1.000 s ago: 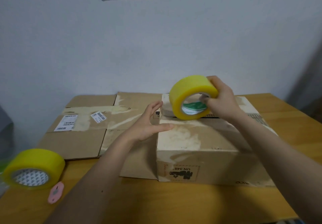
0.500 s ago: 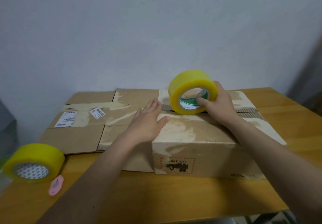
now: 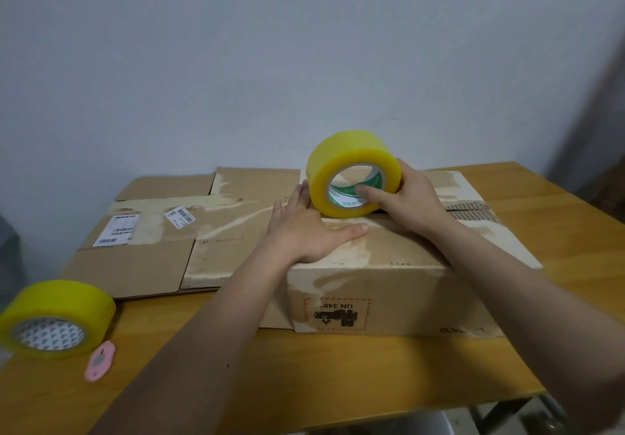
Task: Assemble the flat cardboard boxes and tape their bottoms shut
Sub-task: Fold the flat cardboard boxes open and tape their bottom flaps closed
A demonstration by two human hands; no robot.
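At frame centre, the right hand (image 3: 406, 197) pinches the light, stiff yellow tape roll (image 3: 351, 172) through its core, while the flat left hand (image 3: 304, 231) presses the brown cardboard box (image 3: 389, 285), whose flaps probably yield.

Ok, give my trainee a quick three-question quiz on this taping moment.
1. True or false: the right hand holds the tape roll on edge atop the assembled box.
2. The left hand is: A) pressing flat on the box, B) holding the pink cutter, C) lifting the spare roll.
3. What lies left of the box?

Key: 1 true; 2 A; 3 flattened cardboard.
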